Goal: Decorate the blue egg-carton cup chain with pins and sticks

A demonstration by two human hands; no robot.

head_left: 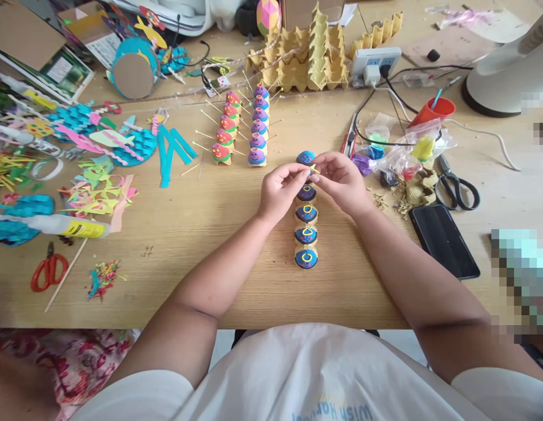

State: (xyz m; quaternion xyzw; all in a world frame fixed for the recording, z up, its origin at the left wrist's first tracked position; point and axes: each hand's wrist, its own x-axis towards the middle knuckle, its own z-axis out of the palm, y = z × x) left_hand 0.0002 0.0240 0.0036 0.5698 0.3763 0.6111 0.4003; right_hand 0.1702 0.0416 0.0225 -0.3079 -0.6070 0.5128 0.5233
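Fingertips of my left hand [280,186] and my right hand [343,182] meet in a pinch around a small strip of yellow modelling clay [314,168]. Both hands are closed and sit over a row of egg-carton cups [306,214] standing on the table. Each visible cup is topped with blue clay and small pink bits, and the nearer ones carry a yellow clay ring [307,257]. Past my fingers shows the far blue cup [305,156], on which I see no ring. My hands partly hide the cup beneath them.
Two finished-looking cup rows, red [227,124] and purple [259,127], bristle with pins behind. At right lie clay bags [391,149], black scissors [457,186], a phone [444,241] and a utility knife [350,137]. Orange scissors [49,269] and paper scraps [93,190] lie left.
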